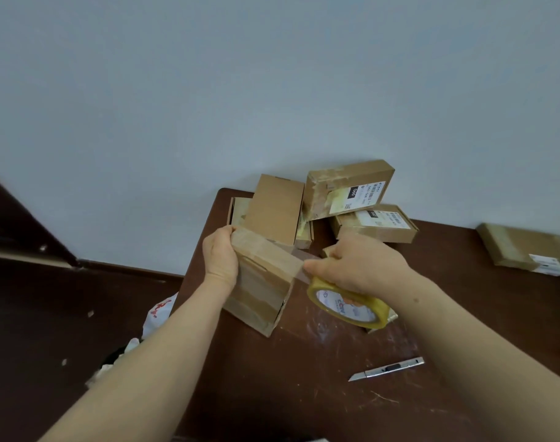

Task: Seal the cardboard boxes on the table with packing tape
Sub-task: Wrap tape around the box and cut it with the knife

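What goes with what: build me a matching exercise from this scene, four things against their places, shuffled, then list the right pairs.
Things
1. tape roll
2. utility knife
3. taped box
4. upper labelled box

Places
A. lying loose on the table
B. gripped by the left hand
C. top of the pile by the wall
D. held by the right hand

Pairs: 1-D, 2-A, 3-B, 4-C
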A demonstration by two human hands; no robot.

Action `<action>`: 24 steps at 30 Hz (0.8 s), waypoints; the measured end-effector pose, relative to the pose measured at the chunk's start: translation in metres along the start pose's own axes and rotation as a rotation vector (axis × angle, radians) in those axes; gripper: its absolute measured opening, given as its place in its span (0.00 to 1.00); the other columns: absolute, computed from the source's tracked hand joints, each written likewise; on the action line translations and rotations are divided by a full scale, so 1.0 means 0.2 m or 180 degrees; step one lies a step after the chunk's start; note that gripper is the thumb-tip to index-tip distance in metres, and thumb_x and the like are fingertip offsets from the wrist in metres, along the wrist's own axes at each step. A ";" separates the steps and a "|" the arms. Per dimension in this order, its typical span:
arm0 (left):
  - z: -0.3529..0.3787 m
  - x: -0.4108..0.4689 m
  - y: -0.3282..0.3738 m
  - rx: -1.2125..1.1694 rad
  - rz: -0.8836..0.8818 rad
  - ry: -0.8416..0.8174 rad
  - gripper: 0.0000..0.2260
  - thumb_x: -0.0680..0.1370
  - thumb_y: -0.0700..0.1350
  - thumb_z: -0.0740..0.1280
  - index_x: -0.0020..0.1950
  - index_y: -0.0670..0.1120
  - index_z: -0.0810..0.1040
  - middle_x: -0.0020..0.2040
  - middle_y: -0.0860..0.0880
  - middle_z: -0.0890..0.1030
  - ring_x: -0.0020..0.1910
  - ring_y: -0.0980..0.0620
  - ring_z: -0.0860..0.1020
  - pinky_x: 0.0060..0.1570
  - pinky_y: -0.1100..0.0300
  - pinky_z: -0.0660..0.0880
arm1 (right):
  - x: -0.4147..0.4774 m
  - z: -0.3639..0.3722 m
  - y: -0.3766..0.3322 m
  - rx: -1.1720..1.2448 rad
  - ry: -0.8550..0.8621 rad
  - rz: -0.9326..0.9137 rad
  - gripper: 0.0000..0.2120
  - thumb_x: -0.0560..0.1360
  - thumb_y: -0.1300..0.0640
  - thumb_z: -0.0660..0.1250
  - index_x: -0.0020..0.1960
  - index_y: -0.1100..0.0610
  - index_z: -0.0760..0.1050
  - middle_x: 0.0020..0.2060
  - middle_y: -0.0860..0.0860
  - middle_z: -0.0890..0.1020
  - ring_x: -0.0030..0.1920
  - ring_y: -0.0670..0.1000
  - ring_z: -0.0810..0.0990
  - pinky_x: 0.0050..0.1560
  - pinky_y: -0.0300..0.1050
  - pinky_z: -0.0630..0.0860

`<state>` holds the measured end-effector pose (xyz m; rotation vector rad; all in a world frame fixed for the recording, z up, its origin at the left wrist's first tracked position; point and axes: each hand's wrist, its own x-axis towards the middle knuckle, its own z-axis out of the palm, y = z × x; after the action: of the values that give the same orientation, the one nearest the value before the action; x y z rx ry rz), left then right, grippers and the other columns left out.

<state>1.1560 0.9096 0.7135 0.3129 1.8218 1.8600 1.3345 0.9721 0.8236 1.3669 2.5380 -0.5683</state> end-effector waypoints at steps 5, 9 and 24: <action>-0.02 0.00 -0.01 0.0037 -0.0043 -0.0070 0.12 0.79 0.43 0.56 0.38 0.44 0.73 0.32 0.51 0.71 0.27 0.61 0.70 0.31 0.67 0.67 | 0.02 0.11 0.04 0.0030 -0.0179 0.0091 0.27 0.72 0.32 0.60 0.30 0.55 0.69 0.25 0.48 0.72 0.28 0.49 0.74 0.29 0.41 0.67; -0.03 -0.01 0.00 -0.0051 -0.0236 -0.0179 0.14 0.79 0.45 0.57 0.35 0.46 0.73 0.32 0.52 0.72 0.28 0.62 0.71 0.34 0.64 0.68 | 0.03 0.16 0.06 0.0429 -0.0270 0.0183 0.28 0.71 0.31 0.61 0.29 0.55 0.70 0.25 0.47 0.75 0.30 0.49 0.77 0.35 0.44 0.73; 0.05 -0.14 0.20 0.5129 0.2154 -0.1619 0.32 0.79 0.62 0.38 0.66 0.50 0.74 0.67 0.49 0.74 0.71 0.49 0.64 0.73 0.44 0.45 | 0.03 0.29 0.09 0.1018 -0.0058 -0.0048 0.27 0.73 0.32 0.61 0.30 0.54 0.69 0.23 0.47 0.72 0.28 0.47 0.74 0.31 0.43 0.70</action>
<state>1.1766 0.9064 0.7593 1.8523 2.4782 0.0040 1.3458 0.9605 0.7646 1.4305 2.5241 -1.0210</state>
